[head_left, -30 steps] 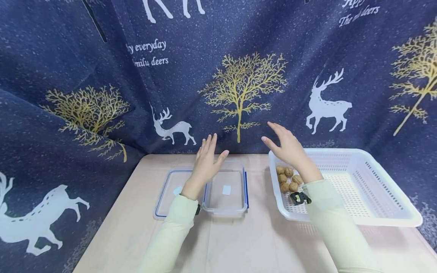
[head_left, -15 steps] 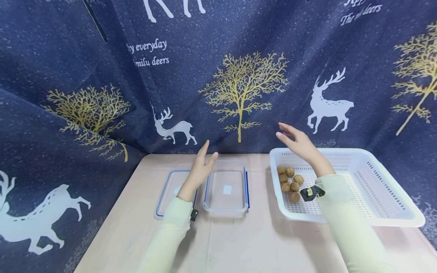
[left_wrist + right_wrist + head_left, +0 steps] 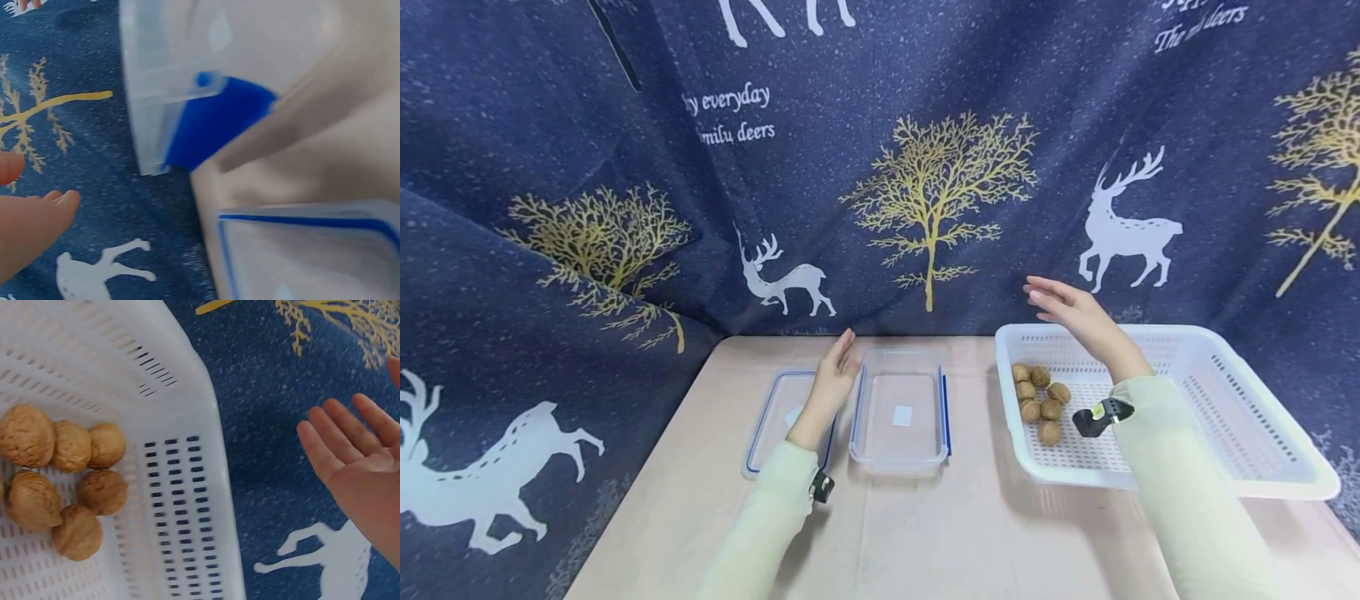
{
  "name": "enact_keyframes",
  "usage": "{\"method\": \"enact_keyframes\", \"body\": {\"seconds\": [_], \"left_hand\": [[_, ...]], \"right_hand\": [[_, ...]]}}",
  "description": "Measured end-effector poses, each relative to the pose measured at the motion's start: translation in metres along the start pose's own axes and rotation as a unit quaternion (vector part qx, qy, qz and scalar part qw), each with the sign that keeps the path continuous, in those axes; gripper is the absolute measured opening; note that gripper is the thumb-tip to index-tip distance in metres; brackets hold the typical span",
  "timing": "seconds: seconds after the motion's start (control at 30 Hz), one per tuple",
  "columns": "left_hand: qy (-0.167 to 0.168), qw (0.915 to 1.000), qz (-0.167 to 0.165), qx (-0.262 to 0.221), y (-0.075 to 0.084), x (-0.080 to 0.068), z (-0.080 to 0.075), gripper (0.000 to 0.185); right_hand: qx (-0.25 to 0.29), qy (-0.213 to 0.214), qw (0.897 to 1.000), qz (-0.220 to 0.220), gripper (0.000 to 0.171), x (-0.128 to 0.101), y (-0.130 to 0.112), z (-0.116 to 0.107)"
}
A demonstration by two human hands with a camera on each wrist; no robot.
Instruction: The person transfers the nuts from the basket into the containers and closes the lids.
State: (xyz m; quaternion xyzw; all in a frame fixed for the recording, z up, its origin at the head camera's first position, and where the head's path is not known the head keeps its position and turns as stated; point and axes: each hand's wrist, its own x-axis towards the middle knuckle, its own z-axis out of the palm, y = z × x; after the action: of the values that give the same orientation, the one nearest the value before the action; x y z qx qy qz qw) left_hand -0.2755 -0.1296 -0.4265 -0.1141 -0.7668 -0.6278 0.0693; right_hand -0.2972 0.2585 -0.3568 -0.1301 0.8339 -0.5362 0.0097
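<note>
My left hand [image 3: 831, 385] hovers over the lid [image 3: 775, 423], a clear panel with a blue seal, close to the left side of the clear plastic container [image 3: 901, 454]. Nothing is in its fingers. Above the back left part of the white basket [image 3: 1078, 475], my right hand [image 3: 1086, 321] is held up with fingers extended and its palm bare in the right wrist view. Several walnuts [image 3: 1028, 410] lie together at the basket's left end, and the right wrist view shows their ridged brown shells [image 3: 34, 500] near the slotted wall.
A pale cloth covers the table [image 3: 925, 533]. Behind it hangs a dark blue curtain [image 3: 880, 208] printed with deer and trees. The container's blue side clasp [image 3: 947, 417] hangs down on its right, toward the basket.
My left hand has moved left and lower, from over the container to over the lid. The right hand has drifted right above the basket, uncovering more of the walnuts.
</note>
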Motion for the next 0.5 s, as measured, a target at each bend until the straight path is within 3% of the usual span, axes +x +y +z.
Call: {"method": "enact_keyframes", "body": {"seconds": [0.27,0.5], "left_hand": [[-0.008,0.9978,-0.061,-0.024,-0.023,-0.010,0.002,0.056],[-0.020,0.9949,-0.096,-0.022,-0.037,-0.017,0.004,0.058]], "right_hand": [[0.120,-0.002,0.993,0.000,0.060,-0.001,0.019,-0.008],[0.272,-0.039,0.961,-0.016,0.048,-0.003,0.043,-0.016]]}}
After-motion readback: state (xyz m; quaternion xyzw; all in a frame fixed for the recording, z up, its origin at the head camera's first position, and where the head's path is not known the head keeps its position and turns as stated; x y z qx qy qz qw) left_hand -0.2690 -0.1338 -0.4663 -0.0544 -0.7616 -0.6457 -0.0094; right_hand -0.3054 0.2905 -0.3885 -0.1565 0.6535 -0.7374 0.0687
